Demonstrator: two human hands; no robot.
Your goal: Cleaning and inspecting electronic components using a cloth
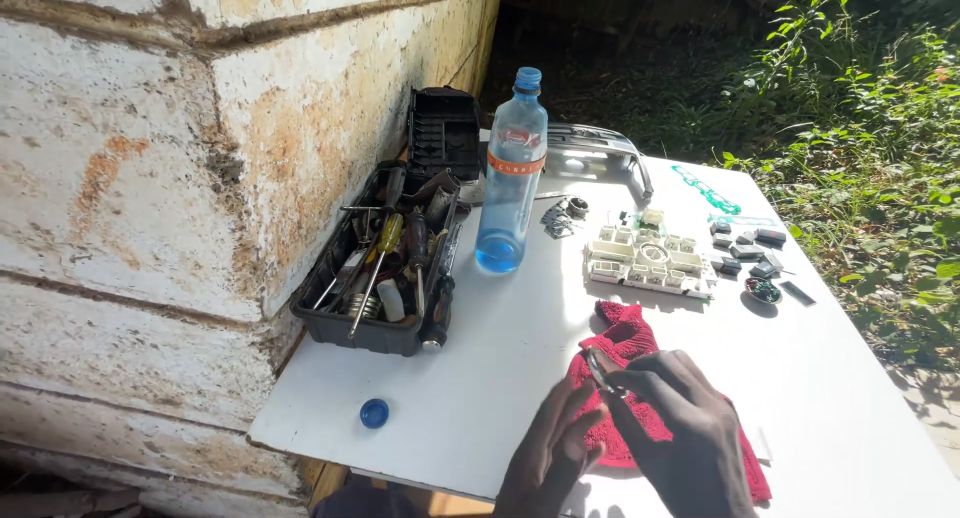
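My right hand (685, 428) pinches a small thin metal ring-like part (597, 368) above a red cloth (628, 343) at the near edge of the white table (480, 378). My left hand (545, 458) is beside it, fingers spread, touching the cloth's left edge and holding nothing. A white plastic switch housing (645, 260) with several square cells lies just beyond the cloth. An uncapped clear bottle (510, 178) with a little blue liquid stands left of the housing. Its blue cap (374, 413) lies near the table's front left corner.
An open black toolbox (385, 263) of screwdrivers sits at the table's left edge against a weathered wall (150, 158). Several small dark buttons (748, 250) and a green strip (705, 190) lie at the right. A silver trim piece (600, 143) lies at the back. Plants border the right.
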